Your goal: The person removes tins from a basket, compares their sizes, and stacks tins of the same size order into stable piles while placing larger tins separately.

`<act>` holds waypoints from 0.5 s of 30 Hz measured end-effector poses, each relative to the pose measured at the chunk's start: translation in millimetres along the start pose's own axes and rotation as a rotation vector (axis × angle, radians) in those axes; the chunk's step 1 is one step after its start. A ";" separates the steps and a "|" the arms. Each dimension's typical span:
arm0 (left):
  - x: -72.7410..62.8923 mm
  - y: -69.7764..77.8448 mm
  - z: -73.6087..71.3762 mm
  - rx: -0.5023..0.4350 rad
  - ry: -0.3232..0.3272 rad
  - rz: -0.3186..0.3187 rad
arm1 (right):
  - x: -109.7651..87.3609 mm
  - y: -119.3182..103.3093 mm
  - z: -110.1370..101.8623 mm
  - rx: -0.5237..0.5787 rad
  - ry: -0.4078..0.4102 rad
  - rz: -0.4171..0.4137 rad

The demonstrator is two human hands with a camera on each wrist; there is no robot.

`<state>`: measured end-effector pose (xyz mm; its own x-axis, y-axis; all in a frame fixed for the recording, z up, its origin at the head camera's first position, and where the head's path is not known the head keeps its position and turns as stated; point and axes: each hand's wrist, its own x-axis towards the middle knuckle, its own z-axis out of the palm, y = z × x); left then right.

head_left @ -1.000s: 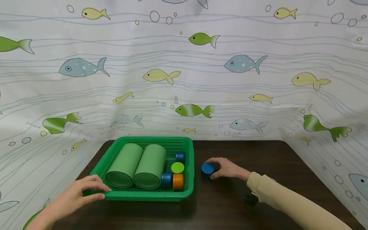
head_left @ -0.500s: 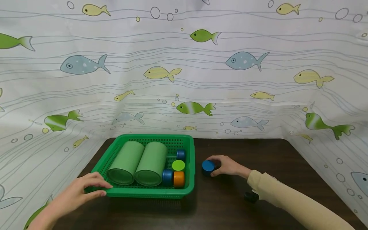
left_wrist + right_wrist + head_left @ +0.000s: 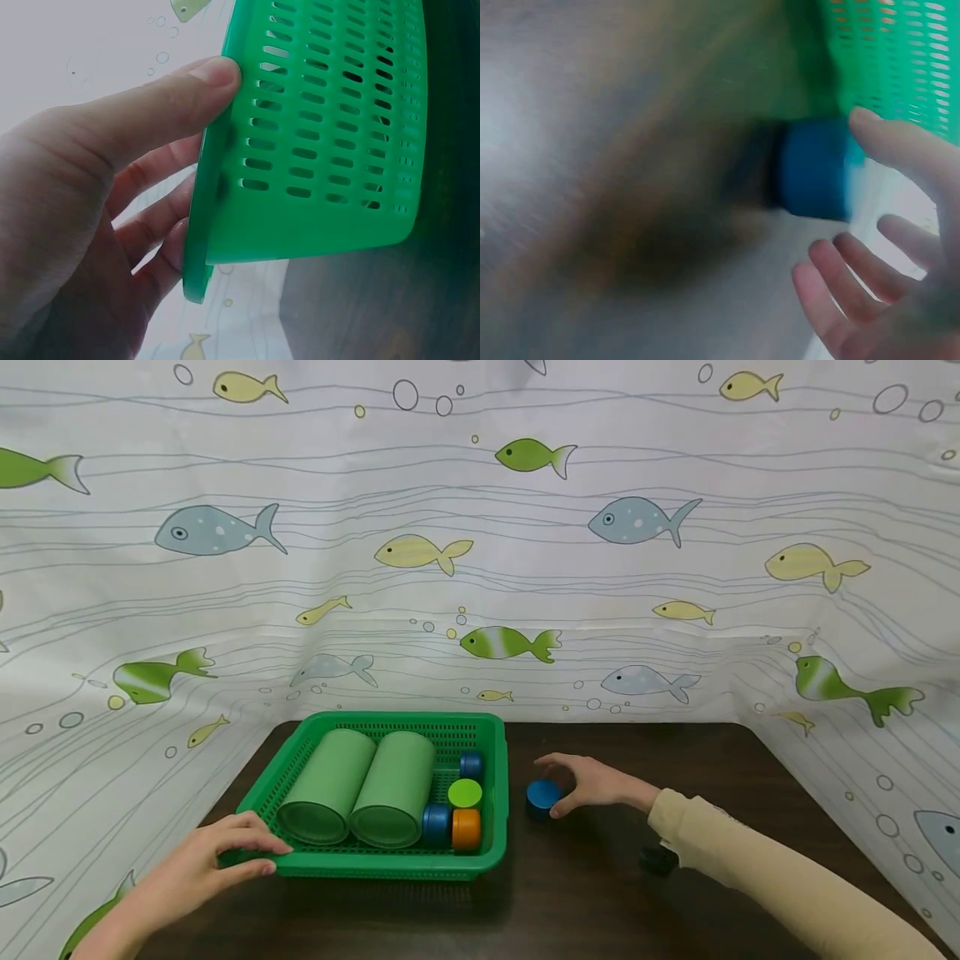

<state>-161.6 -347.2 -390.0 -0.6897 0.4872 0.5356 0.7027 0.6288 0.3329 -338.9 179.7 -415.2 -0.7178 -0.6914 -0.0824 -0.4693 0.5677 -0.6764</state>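
At the near left corner of the green plastic basket (image 3: 360, 862), my left hand (image 3: 183, 870) holds the rim; in the left wrist view the thumb (image 3: 214, 73) lies on the outer side, fingers on the other. A small round blue jar (image 3: 543, 798) stands on the table right of the basket. Around it hovers my right hand (image 3: 596, 783), fingers spread; the right wrist view shows the fingers (image 3: 825, 259) apart from the jar, the thumb near its top edge. Inside the basket lie two large pale green cylinders (image 3: 330, 781), with small blue, lime and orange (image 3: 466, 830) jars alongside.
The dark brown table (image 3: 585, 893) carries a small black object (image 3: 658, 860) by the right sleeve (image 3: 757, 852). A white curtain (image 3: 480, 593) printed with fish encloses the back and sides.
My right hand has let go of the blue jar: the fingers have lifted and spread away from it. The jar stays in place. The left hand has not moved from the basket rim.
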 end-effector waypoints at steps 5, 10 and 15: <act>1.6 1.7 -0.2 0.002 0.004 0.000 | 3.6 -15.5 -22.2 0.001 -0.040 0.004; 0.8 1.1 -0.2 0.004 0.018 0.003 | 11.0 -35.0 -38.4 -0.041 -0.013 -0.012; -1.1 -0.1 1.0 -0.001 0.030 0.012 | 20.8 -59.4 -48.6 -0.070 0.001 -0.020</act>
<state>-161.1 -347.3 -391.5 -0.6760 0.4763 0.5623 0.7109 0.6225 0.3274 -351.0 153.3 -341.1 -0.7086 -0.7023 -0.0685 -0.5180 0.5837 -0.6253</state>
